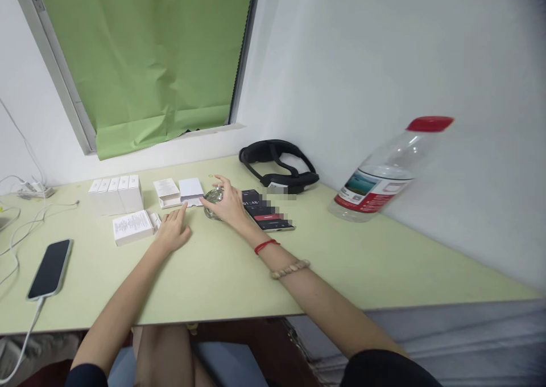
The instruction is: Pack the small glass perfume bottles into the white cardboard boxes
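My right hand (pixel 228 205) curves over a small round clear glass dish (pixel 212 211), its thumb on the near-left side and its fingers on the far side. The hand hides part of the dish. To its left, my left hand (pixel 174 229) rests low on the table with thumb and index finger apart, holding nothing I can see. The index fingertip points at an opened small white box (pixel 190 188). Beside that lies another opened white box (pixel 166 190). A white printed carton (pixel 133 227) with a raised end flap lies left of my left hand.
Several white boxes (pixel 116 194) stand in a row at the back left. A phone (pixel 50 268) with a charging cable lies front left. Right of my right hand are a lit phone (pixel 267 213), a black headset (pixel 281 165) and a red-capped plastic bottle (pixel 375 185) by the wall.
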Action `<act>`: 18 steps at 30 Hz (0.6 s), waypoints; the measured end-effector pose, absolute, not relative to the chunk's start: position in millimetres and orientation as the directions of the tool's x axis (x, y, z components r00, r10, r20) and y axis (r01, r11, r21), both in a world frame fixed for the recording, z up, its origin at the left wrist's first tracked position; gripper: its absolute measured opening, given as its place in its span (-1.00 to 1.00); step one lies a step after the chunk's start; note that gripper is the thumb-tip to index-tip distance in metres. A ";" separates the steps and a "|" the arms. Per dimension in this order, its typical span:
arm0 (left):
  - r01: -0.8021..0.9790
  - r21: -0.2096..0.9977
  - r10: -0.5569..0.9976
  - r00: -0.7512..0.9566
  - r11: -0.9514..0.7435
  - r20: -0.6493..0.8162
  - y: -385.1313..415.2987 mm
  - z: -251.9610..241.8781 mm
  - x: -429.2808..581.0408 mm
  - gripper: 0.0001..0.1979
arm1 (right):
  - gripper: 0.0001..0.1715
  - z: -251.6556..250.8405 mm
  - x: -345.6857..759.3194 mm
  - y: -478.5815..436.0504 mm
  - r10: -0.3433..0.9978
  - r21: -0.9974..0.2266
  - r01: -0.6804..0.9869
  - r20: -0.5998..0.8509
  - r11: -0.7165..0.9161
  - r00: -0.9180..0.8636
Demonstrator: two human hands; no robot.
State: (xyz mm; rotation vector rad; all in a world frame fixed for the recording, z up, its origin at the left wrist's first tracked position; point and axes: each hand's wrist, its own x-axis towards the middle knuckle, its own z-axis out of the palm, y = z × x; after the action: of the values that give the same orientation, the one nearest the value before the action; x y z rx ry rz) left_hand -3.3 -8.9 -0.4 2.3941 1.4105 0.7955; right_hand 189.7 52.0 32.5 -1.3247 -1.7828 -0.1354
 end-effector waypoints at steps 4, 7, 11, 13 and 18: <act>0.727 0.472 0.865 0.389 -0.500 0.317 -9.4 0.3 -3.9 -0.32 | -0.18 35.4 193.3 54.4 0.804 -0.466 0.801 0.594 0.376 -0.032; 0.735 0.459 0.865 0.388 -0.499 0.318 -9.3 0.3 -4.4 -0.32 | -0.21 40.5 195.8 53.3 0.848 -0.510 0.801 0.530 0.315 0.004; 0.782 0.399 0.869 0.362 -0.480 0.337 -10.5 2.6 -2.7 -0.36 | -0.23 42.1 200.1 54.7 0.887 -0.565 0.778 0.460 0.275 0.021; 0.839 0.334 0.876 0.295 -0.428 0.381 -11.8 4.2 -1.5 -0.41 | -0.22 40.3 202.5 56.7 0.891 -0.585 0.763 0.453 0.274 0.028; 0.967 0.233 0.894 -0.011 -0.105 0.449 -13.7 3.6 -2.0 -0.42 | -0.23 37.1 205.9 57.7 0.841 -0.559 0.744 0.541 0.367 -0.008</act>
State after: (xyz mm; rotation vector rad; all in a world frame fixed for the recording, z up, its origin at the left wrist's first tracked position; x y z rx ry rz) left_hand -2.0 -13.7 3.6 2.3051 2.1922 0.8290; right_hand 205.9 57.7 37.1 -1.3986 -1.7684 0.1421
